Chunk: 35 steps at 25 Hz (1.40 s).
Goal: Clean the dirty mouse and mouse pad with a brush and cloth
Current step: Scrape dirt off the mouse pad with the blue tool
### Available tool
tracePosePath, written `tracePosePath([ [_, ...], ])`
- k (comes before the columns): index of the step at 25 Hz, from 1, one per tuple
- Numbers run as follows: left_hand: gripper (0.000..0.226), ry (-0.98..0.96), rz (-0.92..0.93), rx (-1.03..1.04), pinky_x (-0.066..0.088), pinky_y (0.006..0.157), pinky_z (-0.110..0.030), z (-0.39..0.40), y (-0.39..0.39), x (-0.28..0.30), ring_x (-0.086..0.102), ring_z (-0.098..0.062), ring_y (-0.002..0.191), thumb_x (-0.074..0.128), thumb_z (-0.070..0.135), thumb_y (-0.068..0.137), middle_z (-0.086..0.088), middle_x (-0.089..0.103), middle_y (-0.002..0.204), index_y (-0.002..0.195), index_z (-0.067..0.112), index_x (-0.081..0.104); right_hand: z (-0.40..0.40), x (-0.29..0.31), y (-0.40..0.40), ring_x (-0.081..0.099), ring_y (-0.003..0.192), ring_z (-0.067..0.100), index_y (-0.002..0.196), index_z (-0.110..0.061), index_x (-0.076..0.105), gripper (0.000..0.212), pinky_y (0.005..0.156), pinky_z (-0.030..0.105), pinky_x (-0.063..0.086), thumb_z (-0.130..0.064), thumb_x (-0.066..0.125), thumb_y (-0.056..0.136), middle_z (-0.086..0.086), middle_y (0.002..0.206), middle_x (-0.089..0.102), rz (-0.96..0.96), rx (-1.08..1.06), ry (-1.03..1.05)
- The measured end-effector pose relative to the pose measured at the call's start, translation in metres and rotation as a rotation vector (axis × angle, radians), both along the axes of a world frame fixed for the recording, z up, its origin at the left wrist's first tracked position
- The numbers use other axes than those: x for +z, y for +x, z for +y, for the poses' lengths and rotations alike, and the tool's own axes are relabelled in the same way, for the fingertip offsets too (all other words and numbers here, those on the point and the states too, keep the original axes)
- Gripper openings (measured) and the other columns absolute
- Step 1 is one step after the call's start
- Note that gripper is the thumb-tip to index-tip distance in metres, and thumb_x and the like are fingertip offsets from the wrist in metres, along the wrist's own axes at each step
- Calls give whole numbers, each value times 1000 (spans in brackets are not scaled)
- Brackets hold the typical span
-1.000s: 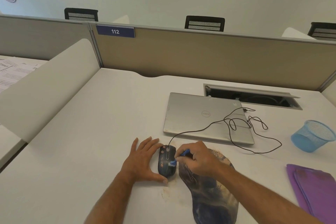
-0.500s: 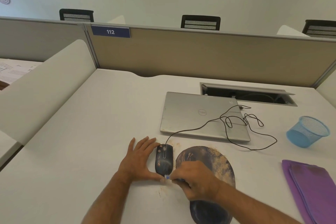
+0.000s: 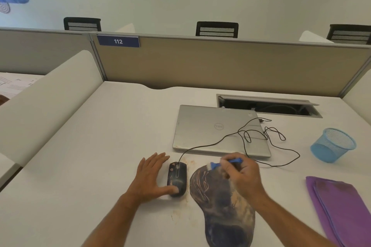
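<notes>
While a white desk spreads beneath a tan partition, a person works through the brushing stage of cleaning a soiled mouse and pad. A closed silver laptop lies at the back of the desk, the mouse's black cable looping across its lid. Nearer the person, the dark mouse pad, streaked with tan dust, sits just right of the mouse, and a folded purple cloth waits untouched at the right edge, near a blue mesh cup. The left hand lies flat and spread on the desk, its thumb pressed against the near end of the black mouse to steady it. The right hand is clenched around a small blue brush, bristles touching the pad's far edge. Loose grit dots the desk around the mouse. Judging by the dust on the pad, the next move calls for short strokes sweeping debris off its surface, with the cloth to follow.
</notes>
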<state>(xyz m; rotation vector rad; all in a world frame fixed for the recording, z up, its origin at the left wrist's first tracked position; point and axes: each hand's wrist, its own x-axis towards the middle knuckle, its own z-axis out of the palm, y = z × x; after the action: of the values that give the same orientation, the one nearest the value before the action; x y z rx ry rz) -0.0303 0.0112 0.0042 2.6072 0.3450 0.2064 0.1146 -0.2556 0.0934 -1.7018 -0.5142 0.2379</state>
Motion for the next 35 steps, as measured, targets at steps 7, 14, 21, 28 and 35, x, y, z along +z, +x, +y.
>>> tracePosePath([
  [7, 60, 311, -133, -21, 12, 121, -50, -85, 51, 34, 31, -21, 146, 48, 67, 90, 8, 50, 149, 137, 30, 55, -26, -11, 48, 65, 60, 21, 83, -14, 67, 12, 63, 44, 61, -13, 58, 91, 10, 67, 70, 93, -195, -184],
  [14, 79, 406, 340, -72, -15, 116, -65, -141, 101, 38, 0, -33, 154, 34, 72, 94, 1, 25, 165, 155, 22, 30, -8, -11, 57, 54, 50, 6, 82, -19, 66, 14, 45, 14, 39, -17, 54, 90, -7, 58, 60, -265, 5, -504],
  [21, 86, 381, 353, -23, -20, 112, -68, -144, 96, 23, -10, -33, 154, 23, 77, 91, 5, 15, 167, 160, 26, 15, -4, -21, 65, 60, 58, 13, 79, -19, 64, 19, 55, 31, 49, -20, 50, 91, -1, 63, 65, -321, 163, -601],
  [28, 86, 346, 375, -15, -20, 112, -68, -144, 94, 20, -10, -32, 154, 21, 78, 92, 5, 8, 169, 161, 27, 9, -4, -25, 66, 58, 55, 15, 70, -18, 62, 21, 51, 27, 43, -15, 54, 89, 1, 58, 61, -299, 167, -539],
  [35, 87, 339, 379, -14, -19, 112, -69, -144, 95, 21, -8, -33, 154, 22, 79, 91, 5, 10, 168, 161, 28, 10, 2, -25, 66, 56, 51, 15, 68, -19, 57, 23, 50, 37, 48, -21, 45, 88, 0, 55, 59, -343, 206, -544],
])
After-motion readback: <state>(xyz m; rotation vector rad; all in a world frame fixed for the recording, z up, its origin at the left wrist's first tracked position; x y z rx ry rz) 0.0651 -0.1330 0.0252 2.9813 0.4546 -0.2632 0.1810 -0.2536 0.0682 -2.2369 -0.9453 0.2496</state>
